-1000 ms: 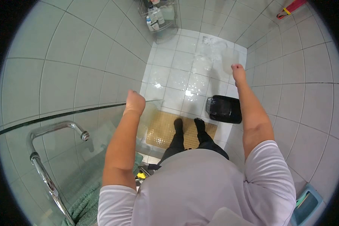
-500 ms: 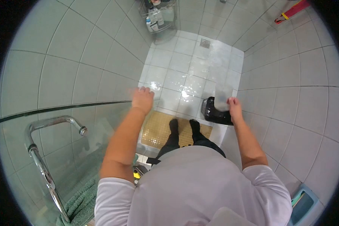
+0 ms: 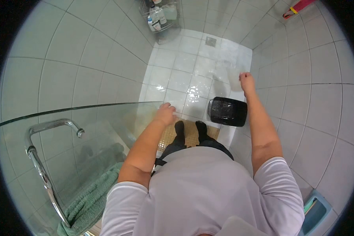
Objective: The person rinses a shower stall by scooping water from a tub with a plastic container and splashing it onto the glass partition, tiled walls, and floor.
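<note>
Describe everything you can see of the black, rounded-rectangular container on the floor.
The black, rounded-rectangular container looks like glossy plastic, with rounded corners and an open top. It appears upright on the wet, white tiled floor, near the grey wall and beside the tan, textured mat; whether it touches either is unclear. Pale glints show inside, but its contents cannot be made out. The bare right hand is apart from it.
</note>
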Motion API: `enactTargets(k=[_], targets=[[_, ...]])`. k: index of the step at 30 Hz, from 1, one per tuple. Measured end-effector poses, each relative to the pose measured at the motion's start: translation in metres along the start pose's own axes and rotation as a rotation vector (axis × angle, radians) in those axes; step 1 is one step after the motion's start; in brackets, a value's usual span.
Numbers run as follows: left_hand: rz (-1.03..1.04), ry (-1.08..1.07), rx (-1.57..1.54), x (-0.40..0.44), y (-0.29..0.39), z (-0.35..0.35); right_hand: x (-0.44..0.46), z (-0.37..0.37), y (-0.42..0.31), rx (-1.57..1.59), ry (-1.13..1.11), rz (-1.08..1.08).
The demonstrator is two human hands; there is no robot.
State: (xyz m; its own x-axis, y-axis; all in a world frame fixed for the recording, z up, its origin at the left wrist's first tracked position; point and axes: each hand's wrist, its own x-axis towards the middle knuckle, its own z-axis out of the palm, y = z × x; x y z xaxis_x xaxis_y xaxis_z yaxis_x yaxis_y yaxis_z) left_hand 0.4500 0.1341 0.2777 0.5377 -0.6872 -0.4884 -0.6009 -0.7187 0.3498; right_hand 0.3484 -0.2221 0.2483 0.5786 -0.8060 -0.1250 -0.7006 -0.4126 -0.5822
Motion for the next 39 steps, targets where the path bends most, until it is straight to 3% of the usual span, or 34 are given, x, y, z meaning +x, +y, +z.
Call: enactTargets(k=[5,9,13,15,19,22,25,27,28,29,33,39], targets=[[-0.042,0.004,-0.019,0.0,-0.005,0.002,0.001,-0.017,-0.018,0.532,0.152,0.099],[-0.041,0.013,-0.085,-0.001,-0.011,0.008,-0.032,-0.028,-0.007,0.692,0.148,0.06],[-0.08,0.011,-0.119,-0.004,-0.019,0.018,-0.092,-0.034,0.035,0.401,0.046,0.115],[-0.026,-0.052,-0.073,-0.007,-0.022,0.017,-0.119,-0.018,0.093,0.312,-0.001,0.095],[-0.104,-0.111,-0.014,-0.013,-0.027,0.018,-0.179,-0.027,0.131,0.064,-0.325,0.354],[-0.149,-0.11,0.037,-0.009,-0.045,0.032,-0.193,-0.001,0.19,-0.051,-0.369,0.343],[-0.171,-0.093,0.076,-0.009,-0.035,0.016,-0.164,-0.002,0.171,-0.196,-0.343,0.293],[-0.159,0.048,0.215,-0.012,-0.014,-0.012,-0.123,-0.002,0.15,-0.118,-0.254,0.219],[-0.155,0.047,0.218,-0.009,-0.01,-0.023,-0.104,-0.001,0.138,-0.203,-0.067,0.025],[-0.15,0.077,0.243,-0.002,-0.007,-0.032,-0.079,-0.015,0.108,-0.113,-0.225,0.197],[-0.145,0.145,0.236,0.016,-0.005,-0.051,-0.009,-0.024,0.065,0.1,-0.014,0.113],[-0.11,0.136,0.191,0.011,0.002,-0.042,-0.011,-0.049,0.036,0.386,0.027,0.14]])
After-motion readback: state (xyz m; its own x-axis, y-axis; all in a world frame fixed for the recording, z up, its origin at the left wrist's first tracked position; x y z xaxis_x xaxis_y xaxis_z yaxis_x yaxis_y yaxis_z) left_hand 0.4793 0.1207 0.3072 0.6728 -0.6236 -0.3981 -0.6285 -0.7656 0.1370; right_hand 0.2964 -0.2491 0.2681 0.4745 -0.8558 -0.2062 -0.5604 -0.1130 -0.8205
